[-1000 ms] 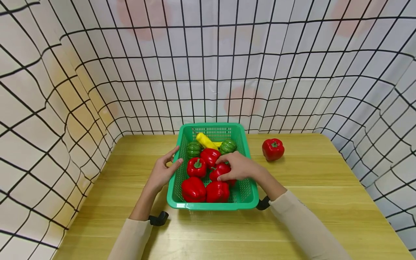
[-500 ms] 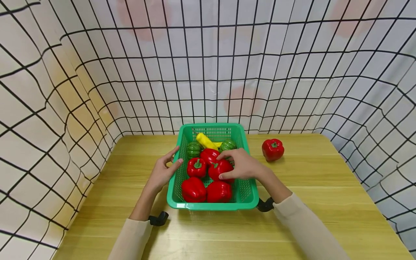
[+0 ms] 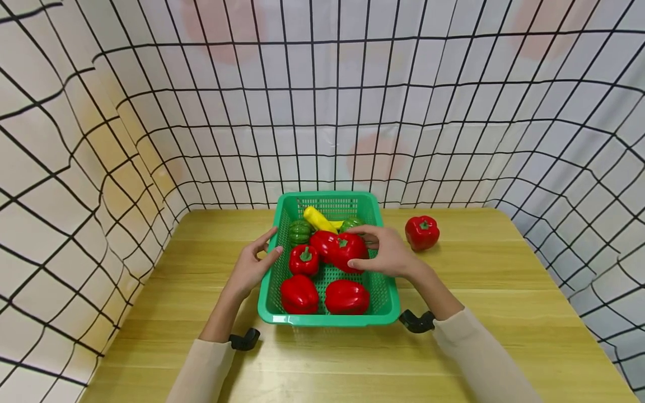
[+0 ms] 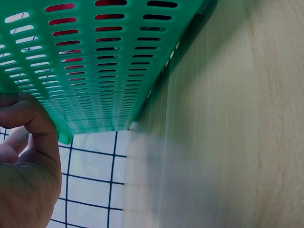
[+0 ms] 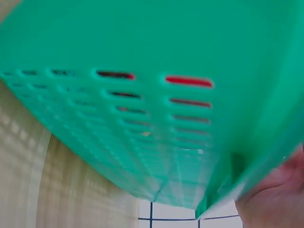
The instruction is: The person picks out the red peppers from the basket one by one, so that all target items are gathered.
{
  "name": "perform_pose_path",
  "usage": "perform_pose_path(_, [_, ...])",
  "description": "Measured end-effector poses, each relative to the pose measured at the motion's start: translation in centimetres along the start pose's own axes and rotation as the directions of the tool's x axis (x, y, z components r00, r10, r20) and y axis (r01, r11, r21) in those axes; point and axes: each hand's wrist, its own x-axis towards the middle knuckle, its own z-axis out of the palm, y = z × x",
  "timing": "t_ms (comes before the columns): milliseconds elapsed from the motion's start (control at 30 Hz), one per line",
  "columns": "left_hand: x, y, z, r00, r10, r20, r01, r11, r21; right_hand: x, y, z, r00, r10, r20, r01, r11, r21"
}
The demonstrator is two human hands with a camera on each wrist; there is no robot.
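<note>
A green plastic basket point(image 3: 327, 320) stands on the table with several red bell peppers inside. My right hand point(image 3: 390, 253) holds one bell pepper point(image 3: 347, 251), stem facing up, over the basket's right half. Its thumb is on the near side and its fingers are on the far side. My left hand point(image 3: 252, 266) holds the basket's left rim, thumb over the edge; its bent fingers point(image 4: 40, 123) show at the basket wall in the left wrist view. A lone bell pepper point(image 3: 299, 294) lies front left in the basket, another bell pepper point(image 3: 347, 297) front right.
Two green ribbed vegetables, one a small pumpkin shape point(image 3: 300, 232), and a yellow vegetable point(image 3: 318, 219) lie at the basket's back. A red bell pepper point(image 3: 422, 233) sits on the wooden table point(image 3: 478, 291) to the right. A grid-patterned cloth point(image 3: 332, 101) encloses the table.
My right hand has lifted its bell pepper and shifted it slightly right and back. The front right pepper has turned onto its side and moved right. The left hand has stayed put.
</note>
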Motion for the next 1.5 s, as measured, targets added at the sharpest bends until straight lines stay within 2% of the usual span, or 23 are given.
perform_pose_path(200, [0.0,0.0,-0.1,1.0,0.003,0.005,-0.003,1.0,0.006,-1.1,0.7,-1.1,0.997,0.014,-0.082,-0.011,0.999,0.04])
perform_pose_path(267, [0.2,-0.5,-0.1,1.0,0.007,0.006,-0.007,1.0,0.003,-1.4,1.1,-1.5,0.993,0.016,-0.115,-0.01,0.999,0.048])
perform_pose_path(667, [0.0,-0.1,-0.1,1.0,-0.013,0.01,0.013,1.0,-0.023,-3.8,1.8,-4.4,0.972,-0.035,-0.234,0.055,0.995,0.08])
perform_pose_path(900, [0.0,-0.1,-0.2,1.0,-0.009,0.009,0.009,1.0,-0.024,-5.6,2.2,-6.8,0.953,0.005,-0.303,0.009,0.999,0.046])
perform_pose_path(1200, [0.0,-0.2,-0.3,1.0,-0.014,0.011,0.014,1.0,-0.023,-7.9,3.9,-10.0,0.911,0.006,-0.412,-0.018,1.0,-0.024])
perform_pose_path(1400, [0.1,-0.1,-0.3,0.999,-0.041,0.011,0.041,0.999,-0.029,-9.3,6.5,-12.1,0.876,0.007,-0.482,-0.039,0.998,-0.056])
perform_pose_path(1500, [-0.1,0.6,-0.2,0.999,-0.05,0.013,0.05,0.998,-0.032,-9.9,7.9,-13.0,0.854,0.049,-0.518,-0.072,0.997,-0.024])
